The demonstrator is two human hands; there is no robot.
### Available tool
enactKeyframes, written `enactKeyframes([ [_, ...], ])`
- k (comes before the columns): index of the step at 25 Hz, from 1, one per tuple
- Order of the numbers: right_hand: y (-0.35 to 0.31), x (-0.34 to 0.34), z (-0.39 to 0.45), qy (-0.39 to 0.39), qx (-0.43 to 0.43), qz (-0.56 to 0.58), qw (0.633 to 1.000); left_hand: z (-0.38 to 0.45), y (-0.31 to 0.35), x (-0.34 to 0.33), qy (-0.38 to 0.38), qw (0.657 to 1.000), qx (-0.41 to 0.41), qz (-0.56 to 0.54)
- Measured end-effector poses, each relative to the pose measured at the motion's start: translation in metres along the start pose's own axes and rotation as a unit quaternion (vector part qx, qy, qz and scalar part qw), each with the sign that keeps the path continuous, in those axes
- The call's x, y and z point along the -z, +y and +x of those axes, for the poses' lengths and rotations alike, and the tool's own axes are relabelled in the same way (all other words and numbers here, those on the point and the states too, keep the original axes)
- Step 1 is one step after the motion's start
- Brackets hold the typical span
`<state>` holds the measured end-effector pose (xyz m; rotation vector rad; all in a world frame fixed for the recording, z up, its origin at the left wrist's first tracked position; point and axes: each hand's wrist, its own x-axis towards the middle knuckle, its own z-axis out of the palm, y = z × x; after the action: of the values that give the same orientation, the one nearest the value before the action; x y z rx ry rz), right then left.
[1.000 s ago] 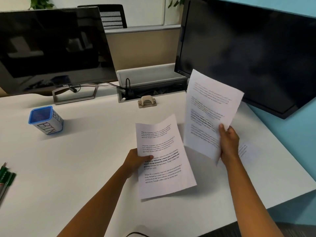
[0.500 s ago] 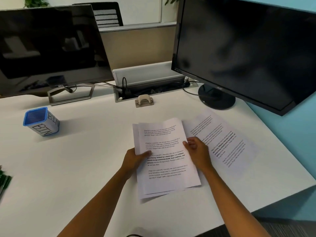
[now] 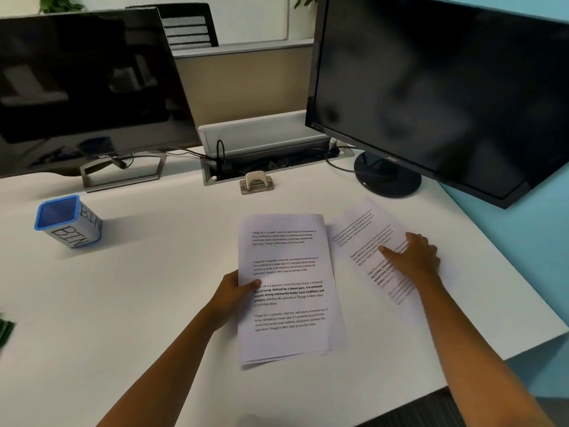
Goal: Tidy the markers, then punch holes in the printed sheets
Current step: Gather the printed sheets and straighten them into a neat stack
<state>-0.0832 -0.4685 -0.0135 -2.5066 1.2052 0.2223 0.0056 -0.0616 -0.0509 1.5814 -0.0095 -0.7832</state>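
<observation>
Left hand (image 3: 229, 298) pinches the paper stack (image 3: 288, 288) at frame centre. Right hand (image 3: 414, 255), fingers flat, presses the loose sheet (image 3: 363, 229); slide it squarely onto the stack.

- Printed sheets (image 3: 288, 288): thin white paper, matt.
- Surface (image 3: 147, 288): smooth, white, matt.
- Bin (image 3: 69, 221), 9 o'clock: blue mesh, paper-wrapped.
- Monitor screens (image 3: 431, 87): glossy black.
- Hole punch (image 3: 257, 182), 12 o'clock: beige plastic.
</observation>
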Motion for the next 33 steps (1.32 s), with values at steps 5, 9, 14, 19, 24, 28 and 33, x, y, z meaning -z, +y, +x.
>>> enactKeyframes([
  [5, -0.037, -0.01, -0.034, -0.052, 0.027, -0.013, 0.998, 0.001, -0.003, 0.004, -0.006, 0.998, 0.005, -0.068],
  [9, -0.058, -0.02, -0.057, -0.049, 0.036, 0.059, 0.996, -0.003, 0.0, -0.008, 0.081, 0.996, -0.012, -0.045],
  [14, -0.083, -0.028, -0.081, -0.067, 0.052, 0.12, 0.989, -0.006, 0.014, -0.041, 0.228, 0.969, -0.061, 0.071],
  [19, -0.104, -0.049, -0.109, -0.063, 0.063, 0.043, 0.995, -0.002, 0.02, -0.07, 0.291, 0.933, -0.034, 0.209],
  [24, -0.113, -0.068, -0.122, -0.035, 0.075, 0.011, 0.997, 0.003, 0.033, -0.083, 0.284, 0.939, 0.013, 0.196],
  [28, -0.11, -0.072, -0.121, -0.027, 0.08, 0.011, 0.996, 0.008, 0.05, -0.074, 0.3, 0.953, 0.051, 0.011],
  [33, -0.106, -0.077, -0.126, -0.031, 0.104, 0.011, 0.994, 0.006, 0.049, -0.06, 0.212, 0.969, 0.088, -0.094],
])
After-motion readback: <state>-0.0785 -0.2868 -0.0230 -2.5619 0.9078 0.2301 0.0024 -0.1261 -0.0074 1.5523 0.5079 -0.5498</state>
